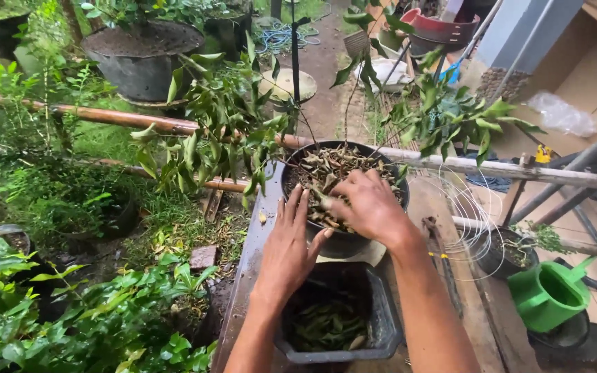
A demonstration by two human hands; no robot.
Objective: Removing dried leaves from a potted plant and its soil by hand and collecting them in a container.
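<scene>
A round black pot (297, 163) full of dry brown leaves (326, 169) stands on a wooden bench, with thin leafy stems rising from it. My left hand (289, 242) rests flat against the pot's near left wall, fingers apart. My right hand (367, 206) reaches over the rim with its fingers curled into the dry leaves. Just below both hands sits a dark rectangular bin (381, 324) holding dead leaves (326, 326).
A green watering can (547, 293) and a small black pot (502, 252) stand to the right, beside coiled white wire (468, 207). Bamboo poles (139, 121) cross behind. Leafy plants (91, 311) crowd the left. A large dark tub (143, 59) sits at the back.
</scene>
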